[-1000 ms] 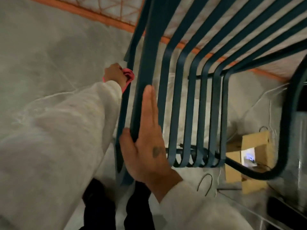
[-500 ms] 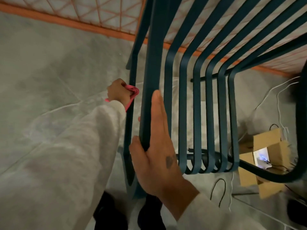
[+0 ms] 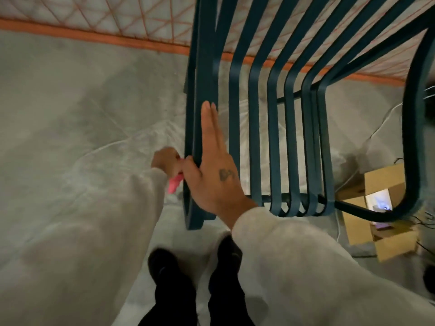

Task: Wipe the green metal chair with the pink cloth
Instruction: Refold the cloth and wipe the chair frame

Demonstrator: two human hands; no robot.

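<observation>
The green metal chair (image 3: 256,128) is tipped up in front of me, its curved slats running from the top of the view down to a looped edge. My right hand (image 3: 215,165) lies flat along the leftmost slat, fingers straight, thumb hooked round the slat's edge. Just left of it, my left hand (image 3: 166,161) grips the pink cloth (image 3: 173,184) against the chair's outer left bar; only a small part of the cloth shows below the fist.
A grey floor (image 3: 82,114) lies under the chair. An orange-edged quilted mat (image 3: 94,17) runs along the top. An open cardboard box (image 3: 381,208) with cables sits at the right. My black shoes (image 3: 174,274) stand below the chair.
My left hand has slid the pink cloth down the outer left bar toward me, ending beside my right thumb. My right hand stays flat on the slat.
</observation>
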